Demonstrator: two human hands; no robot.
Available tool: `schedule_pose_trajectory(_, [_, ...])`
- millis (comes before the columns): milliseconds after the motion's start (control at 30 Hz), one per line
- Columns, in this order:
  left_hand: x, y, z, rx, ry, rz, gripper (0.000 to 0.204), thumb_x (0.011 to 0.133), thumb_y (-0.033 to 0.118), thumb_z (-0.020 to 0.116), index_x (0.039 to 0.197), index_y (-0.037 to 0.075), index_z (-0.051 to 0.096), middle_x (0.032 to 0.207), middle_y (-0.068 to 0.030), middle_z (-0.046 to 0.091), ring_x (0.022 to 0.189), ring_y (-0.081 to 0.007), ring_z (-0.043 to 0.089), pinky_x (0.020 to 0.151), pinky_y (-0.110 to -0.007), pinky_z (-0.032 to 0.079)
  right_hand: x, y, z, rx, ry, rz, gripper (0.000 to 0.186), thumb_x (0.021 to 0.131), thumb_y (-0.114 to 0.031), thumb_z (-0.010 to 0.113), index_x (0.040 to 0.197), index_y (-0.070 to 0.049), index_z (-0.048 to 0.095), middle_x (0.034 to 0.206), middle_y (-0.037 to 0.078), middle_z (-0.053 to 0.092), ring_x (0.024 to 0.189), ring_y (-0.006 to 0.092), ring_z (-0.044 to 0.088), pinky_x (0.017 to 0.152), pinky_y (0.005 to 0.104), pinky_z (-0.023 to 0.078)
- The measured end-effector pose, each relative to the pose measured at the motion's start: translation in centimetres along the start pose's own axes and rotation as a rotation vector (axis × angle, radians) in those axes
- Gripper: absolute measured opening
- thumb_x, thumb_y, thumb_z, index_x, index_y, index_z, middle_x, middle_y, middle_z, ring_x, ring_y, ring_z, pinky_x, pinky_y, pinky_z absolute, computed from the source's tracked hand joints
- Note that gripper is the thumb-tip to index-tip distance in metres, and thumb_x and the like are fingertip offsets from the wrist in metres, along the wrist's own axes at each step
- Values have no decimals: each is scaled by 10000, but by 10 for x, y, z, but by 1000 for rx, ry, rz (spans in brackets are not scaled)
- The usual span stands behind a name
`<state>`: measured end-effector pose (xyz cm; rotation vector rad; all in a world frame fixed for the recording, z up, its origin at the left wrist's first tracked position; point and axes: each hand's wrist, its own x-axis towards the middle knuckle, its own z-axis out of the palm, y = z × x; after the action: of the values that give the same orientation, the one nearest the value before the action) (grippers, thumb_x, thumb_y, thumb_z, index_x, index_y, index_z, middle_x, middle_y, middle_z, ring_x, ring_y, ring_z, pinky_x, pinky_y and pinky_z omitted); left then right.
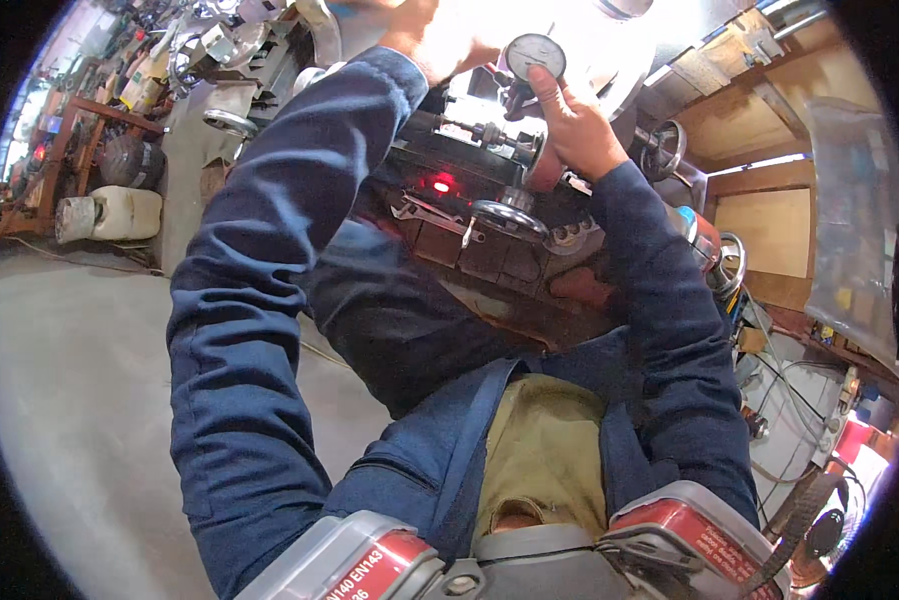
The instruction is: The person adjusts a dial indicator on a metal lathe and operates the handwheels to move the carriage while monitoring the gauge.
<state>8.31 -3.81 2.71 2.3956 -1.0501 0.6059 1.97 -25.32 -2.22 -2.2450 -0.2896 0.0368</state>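
My right hand (582, 130) is closed round a round dial gauge (536, 58) with a pale face. The thumb presses on its lower rim, and the other fingers are mostly hidden behind it. My left hand (432, 38) reaches in near the top edge, to the left of the gauge. Strong glare washes out its fingers, so I cannot tell whether they grip anything. Below the hands lies a machine with a shiny horizontal shaft (485, 132) and a metal handwheel (510, 220). A small red light (442, 186) glows on its dark front.
A wrench (435, 214) lies left of the handwheel. Another handwheel (665, 148) stands at the right. Wooden shelving (765, 225) and cables fill the right side. A white gas cylinder (110, 214) lies at far left on the grey floor (90, 380). Respirator filters (690, 535) sit at the bottom.
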Motion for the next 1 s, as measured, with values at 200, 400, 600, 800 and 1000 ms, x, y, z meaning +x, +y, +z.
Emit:
schedule_pose_trajectory(200, [11,-25,2,306,-194,248,173,808,143,527,782,62,677,733,-90,667,688,-303,641,683,-389,527,5,13,-1,65,-92,48,814,922,-716,306,1192,-18,627,928,213,681,919,273,643,855,354,484])
schedule_pose_trajectory(400, [3,-13,6,155,-105,123,171,825,173,544,812,67,678,726,-88,668,669,-294,642,662,-388,524,-4,-9,-5,-39,-17,42,792,929,-702,315,1258,-34,586,937,232,683,900,294,656,854,369,489])
schedule_pose_trajectory(600, [6,1,5,108,-52,55,179,841,219,577,872,73,675,732,-90,673,647,-276,647,622,-385,522,4,-6,-10,58,-200,104,741,958,-614,397,1354,11,449,1010,152,708,948,211,655,879,280,463])
schedule_pose_trajectory(800, [14,-26,1,572,-388,332,210,857,265,610,932,79,673,737,-92,677,626,-257,652,582,-382,519,4,8,-5,21,-177,-21,731,970,-631,306,1367,-42,476,989,244,671,929,309,667,869,385,491])
schedule_pose_trajectory(1000, [8,-57,21,548,-488,344,156,880,190,586,952,84,675,755,-75,679,643,-229,647,601,-342,518,8,16,-1,-21,-146,-39,822,951,-668,300,1209,64,570,852,277,662,892,326,674,843,400,498])
